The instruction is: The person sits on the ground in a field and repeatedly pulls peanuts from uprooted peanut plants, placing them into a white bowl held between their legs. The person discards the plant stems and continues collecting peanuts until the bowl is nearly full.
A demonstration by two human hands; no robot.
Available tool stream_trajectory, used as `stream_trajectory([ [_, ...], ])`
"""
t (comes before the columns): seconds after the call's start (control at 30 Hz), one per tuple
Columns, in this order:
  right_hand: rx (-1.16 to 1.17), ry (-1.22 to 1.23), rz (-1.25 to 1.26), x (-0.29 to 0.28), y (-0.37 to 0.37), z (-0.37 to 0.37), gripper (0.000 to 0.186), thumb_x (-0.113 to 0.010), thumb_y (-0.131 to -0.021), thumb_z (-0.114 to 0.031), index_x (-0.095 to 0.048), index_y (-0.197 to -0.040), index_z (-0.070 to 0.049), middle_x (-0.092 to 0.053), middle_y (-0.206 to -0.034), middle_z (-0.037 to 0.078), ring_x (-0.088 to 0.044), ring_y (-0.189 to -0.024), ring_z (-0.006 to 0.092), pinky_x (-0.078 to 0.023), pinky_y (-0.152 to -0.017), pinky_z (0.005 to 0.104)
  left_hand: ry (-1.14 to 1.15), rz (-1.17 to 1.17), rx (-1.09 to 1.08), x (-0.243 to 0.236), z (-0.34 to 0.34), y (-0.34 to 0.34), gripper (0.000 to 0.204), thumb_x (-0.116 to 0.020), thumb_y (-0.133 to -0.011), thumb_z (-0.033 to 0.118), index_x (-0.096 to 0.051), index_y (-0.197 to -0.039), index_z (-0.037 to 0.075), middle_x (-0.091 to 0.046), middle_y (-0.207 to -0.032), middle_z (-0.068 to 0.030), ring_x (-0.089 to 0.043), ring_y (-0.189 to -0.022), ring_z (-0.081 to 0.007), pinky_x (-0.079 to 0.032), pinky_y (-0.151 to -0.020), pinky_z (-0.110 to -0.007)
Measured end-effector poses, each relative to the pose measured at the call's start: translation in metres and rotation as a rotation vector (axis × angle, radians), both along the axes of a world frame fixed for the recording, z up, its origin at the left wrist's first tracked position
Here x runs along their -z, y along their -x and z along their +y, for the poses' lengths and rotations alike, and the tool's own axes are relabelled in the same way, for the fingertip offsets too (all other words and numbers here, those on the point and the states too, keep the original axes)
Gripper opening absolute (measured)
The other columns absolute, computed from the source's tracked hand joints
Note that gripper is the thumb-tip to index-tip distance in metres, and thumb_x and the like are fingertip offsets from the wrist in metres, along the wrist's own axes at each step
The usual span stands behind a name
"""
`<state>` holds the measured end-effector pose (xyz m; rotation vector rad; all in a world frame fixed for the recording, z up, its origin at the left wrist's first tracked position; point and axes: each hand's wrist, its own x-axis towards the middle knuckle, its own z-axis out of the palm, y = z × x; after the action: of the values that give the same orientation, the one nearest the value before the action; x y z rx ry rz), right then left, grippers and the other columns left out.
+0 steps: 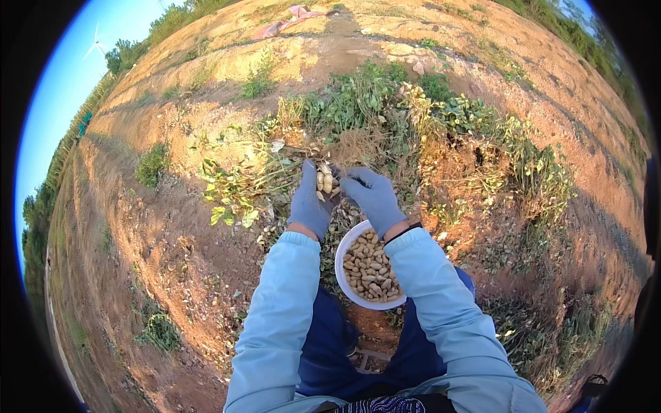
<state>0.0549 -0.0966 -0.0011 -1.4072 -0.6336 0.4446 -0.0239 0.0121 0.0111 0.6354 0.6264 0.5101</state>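
Observation:
My left hand (310,203), in a grey-blue glove, is closed around a cluster of pale peanut pods (326,180) on the end of a pulled plant with leafy stems. My right hand (372,196), gloved the same, has its fingers curled against the right side of that cluster; what its fingertips grip is hidden. Below my hands, between my legs, a white round tub (341,275) holds several loose peanut pods (372,272).
Uprooted peanut plants (365,96) lie in a pile ahead, with more leafy stems (530,172) to the right and dry reddish soil (172,255) around. A pink cloth (275,27) lies farther up the field; trees and a wind turbine (95,43) stand at left.

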Motion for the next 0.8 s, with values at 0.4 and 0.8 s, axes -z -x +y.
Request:
stream_trajectory([
  [0.4, -0.008, -0.082, 0.3, 0.001, 0.0, 0.008, 0.032, -0.073, -0.077, -0.023, -0.066, -0.093, 0.004, -0.066, -0.081, 0.006, -0.058, -0.071, 0.012, -0.046, -0.063, 0.0278, -0.239, 0.274, 0.14, 0.02, 0.009, -0.001, 0.037, -0.059, -0.089, 0.044, -0.059, -0.093, 0.007, -0.058, -0.082, -0.0054, -0.057, -0.077, -0.0185, -0.053, -0.078, -0.043],
  [0.8, -0.13, -0.011, 0.562, 0.0, 0.001, 0.003, 0.031, -0.064, -0.081, -0.022, -0.059, -0.102, 0.0, -0.063, -0.08, 0.005, -0.056, -0.066, 0.0098, -0.047, -0.055, 0.0252, 0.048, -0.062, -0.051, 0.027, 0.008, -0.007, 0.035, -0.065, -0.087, 0.035, -0.051, -0.07, 0.007, -0.049, -0.068, -0.0025, -0.051, -0.058, -0.0154, -0.049, -0.054, -0.032],
])
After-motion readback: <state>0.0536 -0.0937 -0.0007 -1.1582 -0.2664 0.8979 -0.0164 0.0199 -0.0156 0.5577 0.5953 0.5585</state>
